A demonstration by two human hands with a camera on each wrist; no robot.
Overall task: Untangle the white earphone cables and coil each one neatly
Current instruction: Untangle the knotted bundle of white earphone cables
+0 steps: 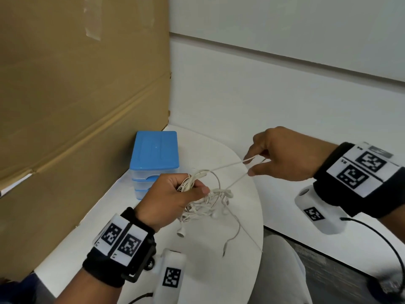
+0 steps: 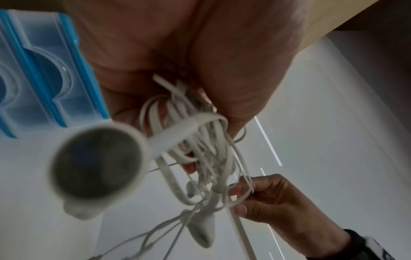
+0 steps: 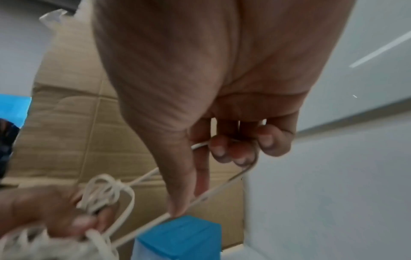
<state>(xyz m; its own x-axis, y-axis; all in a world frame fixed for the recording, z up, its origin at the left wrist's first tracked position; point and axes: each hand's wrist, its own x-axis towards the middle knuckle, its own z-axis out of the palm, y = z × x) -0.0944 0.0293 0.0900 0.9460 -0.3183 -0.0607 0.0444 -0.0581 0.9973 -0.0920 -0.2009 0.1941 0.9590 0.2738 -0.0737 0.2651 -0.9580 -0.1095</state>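
- My left hand (image 1: 168,198) clenches around the tangled bundle of white earphone cables (image 1: 201,200), held up just in front of the blue-lidded drawer box (image 1: 154,150).
- Loose ends and earbuds (image 1: 180,232) hang from the bundle, on the near side of the drawer box, above the white table (image 1: 245,194).
- My right hand (image 1: 282,154), well to the right of the drawer box, hooks a loop of cable (image 1: 230,165) pulled out of the bundle; my curled fingers (image 3: 231,149) and thumb hold it taut.
- A cardboard box (image 1: 76,95) stands behind the drawer box.

Smooth white cables (image 1: 198,195), probably rubbery plastic; drawer box (image 1: 154,163) of glossy blue and translucent plastic; matt brown cardboard (image 1: 76,95); smooth white table (image 1: 247,207).
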